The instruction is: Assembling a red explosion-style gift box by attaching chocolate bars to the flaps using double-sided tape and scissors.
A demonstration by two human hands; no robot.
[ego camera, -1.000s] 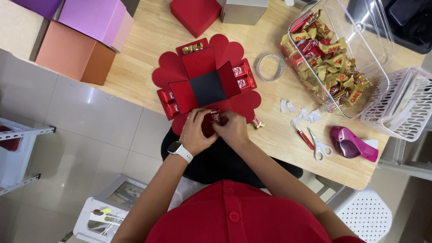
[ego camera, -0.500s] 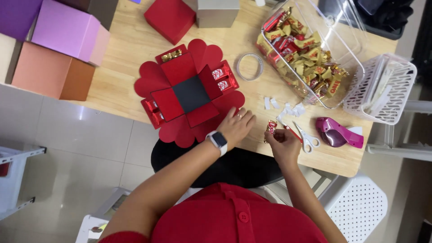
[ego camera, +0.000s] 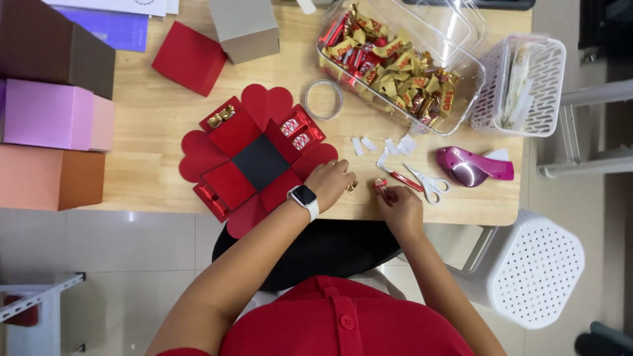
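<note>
a: where are our hands sitting right now?

b: our left hand [ego camera: 331, 182] is resting with curled fingers on the table [ego camera: 151, 118], touching the 4 o'clock edge of the unfolded red heart-flap box [ego camera: 254, 161]. it is gripping nothing that we can make out; a small gold-wrapped candy [ego camera: 352, 187] is lying just beside its knuckles, at 3 o'clock of them.

a: and the right?

b: our right hand [ego camera: 401, 207] is pinching a small red-wrapped candy [ego camera: 381, 188] between its fingertips, near the table's front edge. the red-handled tool [ego camera: 399, 179] and the white scissors [ego camera: 428, 186] are lying just at 1 o'clock of it.

a: what are we seeing around them?

b: the box is lying flat near the table's centre, with wrapped chocolates taped to its panels. a tape ring [ego camera: 323, 99] is sitting at 1 o'clock of the box, the clear tub of sweets [ego camera: 395, 62] farther at 2 o'clock, and the purple tape dispenser [ego camera: 471, 166] at 3 o'clock, beyond the scissors. small white tape bits [ego camera: 386, 145] are lying between tub and hands.
</note>
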